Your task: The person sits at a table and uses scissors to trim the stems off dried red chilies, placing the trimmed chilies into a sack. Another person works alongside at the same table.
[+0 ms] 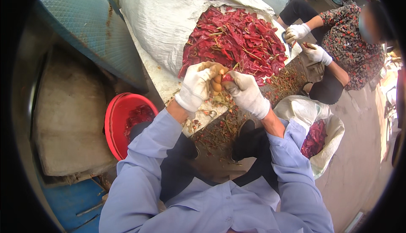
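Observation:
Both my hands wear white knit gloves, and the left fingers look tan and stained. My right hand (246,92) pinches a dried red chili pepper (227,78). Curled close against the end of that pepper is my left hand (199,85); its grip is partly hidden by its own fingers. Just beyond both hands lies a large heap of dried red chili peppers (234,42), spilling from a white woven sack (155,20). Under my hands is a pale board (203,118) with stem scraps on it.
A red plastic basin (110,128) with chilies stands at my left. At my right is an open white sack (334,131) holding chilies. Cut stems (219,134) litter the floor. A gloved co-worker (345,39) sits at the right. A blue metal panel (85,27) leans at the left.

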The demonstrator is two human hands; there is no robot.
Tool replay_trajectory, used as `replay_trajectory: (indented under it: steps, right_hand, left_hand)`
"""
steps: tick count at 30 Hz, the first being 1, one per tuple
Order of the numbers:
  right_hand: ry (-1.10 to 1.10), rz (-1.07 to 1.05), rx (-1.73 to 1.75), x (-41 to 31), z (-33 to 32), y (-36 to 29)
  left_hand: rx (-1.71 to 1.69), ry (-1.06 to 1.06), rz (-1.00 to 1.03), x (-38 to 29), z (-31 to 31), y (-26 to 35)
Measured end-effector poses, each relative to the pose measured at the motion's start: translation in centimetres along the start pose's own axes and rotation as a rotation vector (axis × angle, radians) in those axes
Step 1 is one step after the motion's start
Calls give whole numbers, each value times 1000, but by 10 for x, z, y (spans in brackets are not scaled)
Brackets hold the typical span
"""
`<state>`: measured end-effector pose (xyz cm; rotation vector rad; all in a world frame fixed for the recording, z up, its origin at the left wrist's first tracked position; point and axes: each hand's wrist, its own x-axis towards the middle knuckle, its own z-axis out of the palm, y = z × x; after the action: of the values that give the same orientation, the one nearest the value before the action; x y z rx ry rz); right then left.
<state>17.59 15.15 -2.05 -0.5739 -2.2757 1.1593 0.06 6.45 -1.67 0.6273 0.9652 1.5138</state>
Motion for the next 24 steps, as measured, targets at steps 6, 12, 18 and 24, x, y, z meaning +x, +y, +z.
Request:
replay_trajectory:
  steps: [6,12,18,24]
  right_hand:
    - [202,186,357,1,-8,-3]
    - [458,210,732,8,-27,4]
    - [449,251,745,7,-26,6]
    - [371,384,816,4,-32,12]
  left_hand:
    - [404,-9,-73,13,-25,15]
    - [1739,-91,168,38,-74,12]
    - [1685,495,442,92,-98,14]
    - [1706,560,306,118,-102,7]
